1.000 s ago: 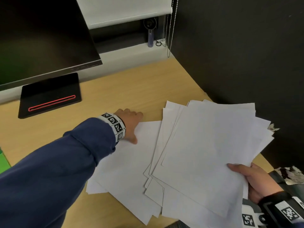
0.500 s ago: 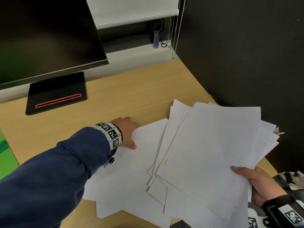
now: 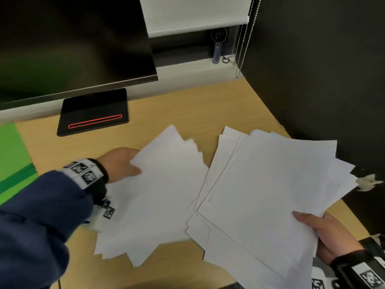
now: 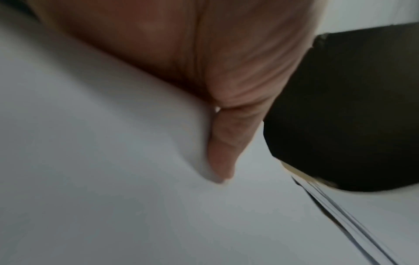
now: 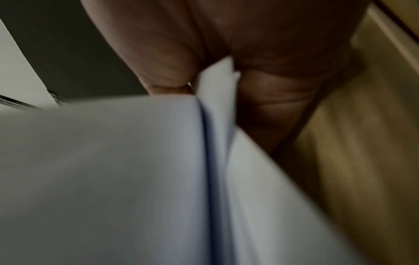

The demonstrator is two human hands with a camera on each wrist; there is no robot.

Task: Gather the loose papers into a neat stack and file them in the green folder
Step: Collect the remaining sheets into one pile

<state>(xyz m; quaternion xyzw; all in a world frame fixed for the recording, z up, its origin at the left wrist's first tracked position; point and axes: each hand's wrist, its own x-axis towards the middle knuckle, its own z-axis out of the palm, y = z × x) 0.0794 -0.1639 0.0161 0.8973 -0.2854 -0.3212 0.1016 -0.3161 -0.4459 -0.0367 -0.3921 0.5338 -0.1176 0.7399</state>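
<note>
2 uneven sheaves, one per hand

Our left hand (image 3: pixel 121 163) pinches papers (image 3: pixel 158 197) off the bench (image 3: pixel 187 105); our right hand (image 3: pixel 331 236) grips a fan (image 3: pixel 270 190). Merging could spill sheets; folder (image 3: pixel 12 155) lies left.

Left hand (image 3: pixel 120 163) reaches forward, dark blue sleeve (image 3: pixel 35 226) on the forearm, marker band at the wrist. Its thumb (image 4: pixel 223 150) lies on top of a small sheaf (image 3: pixel 158 195), fingers hidden beneath: a pinch at the sheaf's left edge. Right hand (image 3: pixel 331 236) sits right of the sheaf, low, thumb on top of a bigger fanned stack (image 3: pixel 270 195), fingers curled under its near corner, black wristband behind.
</note>
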